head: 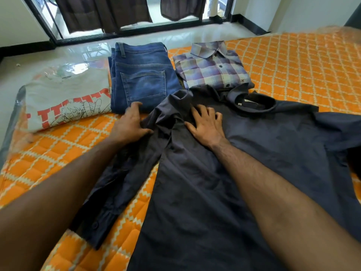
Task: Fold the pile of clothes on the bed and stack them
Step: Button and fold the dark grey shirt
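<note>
A dark grey long-sleeved shirt (254, 153) lies spread face down on the orange quilted bed (58, 153), collar toward the far side. Its left sleeve runs down toward me. My left hand (129, 124) pinches the bunched cloth at the shirt's left shoulder. My right hand (205, 124) rests with spread fingers on the shirt's back, just right of that fold. Beyond lie folded blue jeans (142, 79), a folded purple checked shirt (211, 69) and a folded grey printed T-shirt (66, 102).
The bed's far edge meets a glossy pale floor (156, 38). Dark curtains (109, 12) hang in a glass door at the back. Orange bedspread stretches to the right (302, 65) beyond the checked shirt.
</note>
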